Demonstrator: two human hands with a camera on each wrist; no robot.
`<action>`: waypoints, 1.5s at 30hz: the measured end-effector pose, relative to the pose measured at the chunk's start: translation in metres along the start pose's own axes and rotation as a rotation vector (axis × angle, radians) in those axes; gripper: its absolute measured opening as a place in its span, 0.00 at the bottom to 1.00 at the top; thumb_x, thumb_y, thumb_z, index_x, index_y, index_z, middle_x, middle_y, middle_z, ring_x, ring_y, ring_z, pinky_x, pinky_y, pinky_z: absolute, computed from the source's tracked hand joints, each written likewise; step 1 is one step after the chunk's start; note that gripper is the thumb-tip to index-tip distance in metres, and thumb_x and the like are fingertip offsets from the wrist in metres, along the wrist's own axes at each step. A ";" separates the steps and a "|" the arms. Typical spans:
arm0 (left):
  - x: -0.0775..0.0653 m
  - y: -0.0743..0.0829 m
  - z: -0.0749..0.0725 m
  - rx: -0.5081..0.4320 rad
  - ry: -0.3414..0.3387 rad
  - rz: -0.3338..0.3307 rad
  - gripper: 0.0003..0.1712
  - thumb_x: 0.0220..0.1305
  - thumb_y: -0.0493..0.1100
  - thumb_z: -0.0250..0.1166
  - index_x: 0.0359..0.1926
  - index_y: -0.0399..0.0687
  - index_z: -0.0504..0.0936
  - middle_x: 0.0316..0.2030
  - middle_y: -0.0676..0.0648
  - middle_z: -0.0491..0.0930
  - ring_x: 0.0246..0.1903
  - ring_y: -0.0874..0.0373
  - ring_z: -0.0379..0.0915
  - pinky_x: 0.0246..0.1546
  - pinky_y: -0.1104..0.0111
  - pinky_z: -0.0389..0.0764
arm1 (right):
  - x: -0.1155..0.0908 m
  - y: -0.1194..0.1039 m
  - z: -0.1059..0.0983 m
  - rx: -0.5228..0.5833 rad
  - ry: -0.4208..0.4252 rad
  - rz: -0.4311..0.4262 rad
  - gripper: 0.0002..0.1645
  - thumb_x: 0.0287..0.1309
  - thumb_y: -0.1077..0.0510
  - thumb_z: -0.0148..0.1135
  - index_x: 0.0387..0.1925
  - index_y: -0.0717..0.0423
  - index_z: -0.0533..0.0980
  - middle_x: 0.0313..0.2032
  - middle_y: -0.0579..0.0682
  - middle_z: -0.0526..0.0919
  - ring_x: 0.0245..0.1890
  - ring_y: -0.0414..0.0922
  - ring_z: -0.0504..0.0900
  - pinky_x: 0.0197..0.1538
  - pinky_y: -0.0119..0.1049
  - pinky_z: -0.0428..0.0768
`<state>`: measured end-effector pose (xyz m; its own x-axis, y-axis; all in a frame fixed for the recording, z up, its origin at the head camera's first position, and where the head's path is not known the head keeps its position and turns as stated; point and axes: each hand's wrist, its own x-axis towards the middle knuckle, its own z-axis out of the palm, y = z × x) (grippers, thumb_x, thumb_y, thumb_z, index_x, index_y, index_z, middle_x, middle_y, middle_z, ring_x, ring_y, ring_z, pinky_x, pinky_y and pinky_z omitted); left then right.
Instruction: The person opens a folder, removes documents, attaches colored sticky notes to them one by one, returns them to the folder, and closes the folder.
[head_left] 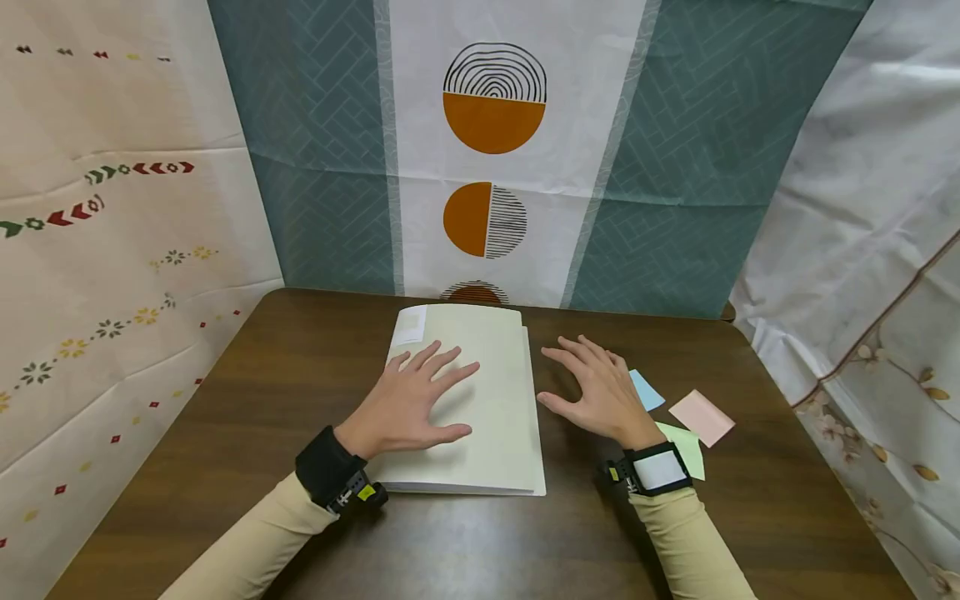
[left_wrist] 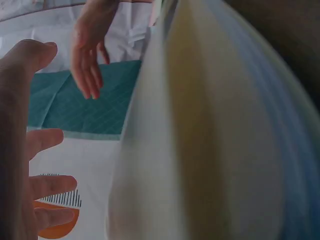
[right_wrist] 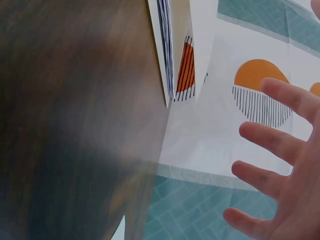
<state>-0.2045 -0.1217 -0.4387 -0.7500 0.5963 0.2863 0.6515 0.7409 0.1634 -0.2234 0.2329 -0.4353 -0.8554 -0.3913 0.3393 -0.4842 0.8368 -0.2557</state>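
Observation:
A pale cream file folder (head_left: 480, 400) lies on the wooden table, its white label (head_left: 409, 325) at the upper left corner. My left hand (head_left: 408, 404) is over the folder's left half with fingers spread, holding nothing. To the folder's right, my right hand (head_left: 596, 387) is above the table, fingers apart and nothing in them. In the right wrist view, the folder's cover (right_wrist: 206, 35) stands away from the papers (right_wrist: 165, 35) inside. The left wrist view shows the folder's edge (left_wrist: 145, 165) close up and blurred.
Beside my right wrist lie a blue sticky note (head_left: 647, 390), a pink one (head_left: 702, 417) and a green one (head_left: 686, 454), partly covered by the wrist. The brown table (head_left: 465, 550) meets a patterned curtain (head_left: 322, 167) at the back, with light cloths on both sides.

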 end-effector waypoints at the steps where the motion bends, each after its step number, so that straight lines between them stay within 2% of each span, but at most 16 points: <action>1: -0.001 0.002 0.001 0.000 -0.016 0.009 0.49 0.69 0.76 0.67 0.86 0.71 0.69 0.85 0.45 0.71 0.86 0.36 0.63 0.75 0.27 0.70 | 0.000 0.000 0.000 -0.002 0.005 0.001 0.43 0.65 0.31 0.70 0.76 0.40 0.80 0.80 0.58 0.78 0.84 0.67 0.70 0.75 0.80 0.69; 7: -0.012 0.012 0.004 0.021 -0.083 0.082 0.51 0.67 0.80 0.66 0.86 0.71 0.69 0.85 0.44 0.71 0.86 0.35 0.63 0.74 0.26 0.71 | 0.002 0.001 -0.003 -0.006 0.018 -0.008 0.42 0.65 0.31 0.70 0.76 0.40 0.80 0.80 0.58 0.78 0.84 0.67 0.70 0.75 0.81 0.68; 13: -0.018 0.017 0.006 0.091 -0.088 0.149 0.55 0.63 0.84 0.67 0.86 0.71 0.70 0.84 0.45 0.72 0.84 0.35 0.67 0.71 0.29 0.75 | 0.002 0.000 -0.004 -0.004 0.022 -0.005 0.42 0.65 0.31 0.70 0.76 0.40 0.80 0.80 0.58 0.78 0.84 0.67 0.70 0.75 0.81 0.68; 22: -0.027 0.024 0.012 0.142 -0.120 0.195 0.60 0.58 0.88 0.68 0.86 0.72 0.69 0.86 0.45 0.70 0.85 0.36 0.66 0.72 0.31 0.76 | 0.000 0.002 -0.002 -0.001 0.022 -0.009 0.42 0.65 0.31 0.70 0.76 0.40 0.80 0.80 0.58 0.78 0.84 0.67 0.70 0.75 0.81 0.68; 27: -0.029 0.026 0.014 0.141 -0.166 0.189 0.61 0.58 0.85 0.70 0.87 0.71 0.66 0.87 0.43 0.66 0.86 0.34 0.62 0.72 0.29 0.75 | -0.001 0.003 -0.002 -0.005 0.023 -0.007 0.42 0.65 0.31 0.70 0.76 0.40 0.80 0.80 0.58 0.78 0.83 0.67 0.71 0.75 0.81 0.68; 34: -0.027 0.025 0.017 0.205 -0.196 0.178 0.53 0.64 0.78 0.72 0.84 0.67 0.72 0.86 0.42 0.67 0.86 0.35 0.64 0.73 0.31 0.76 | -0.002 0.003 -0.003 -0.001 0.030 -0.012 0.42 0.65 0.32 0.70 0.76 0.41 0.80 0.80 0.58 0.78 0.83 0.67 0.71 0.75 0.81 0.69; 45: -0.013 0.014 0.014 0.141 -0.245 0.133 0.50 0.67 0.75 0.71 0.84 0.65 0.72 0.87 0.40 0.66 0.87 0.33 0.62 0.75 0.28 0.72 | -0.001 0.000 -0.005 0.008 0.028 -0.011 0.42 0.65 0.32 0.70 0.76 0.41 0.80 0.80 0.59 0.78 0.83 0.67 0.71 0.75 0.80 0.69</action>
<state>-0.1871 -0.1150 -0.4535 -0.6757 0.7349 0.0578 0.7363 0.6767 0.0028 -0.2216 0.2353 -0.4308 -0.8447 -0.3892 0.3675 -0.4948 0.8296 -0.2587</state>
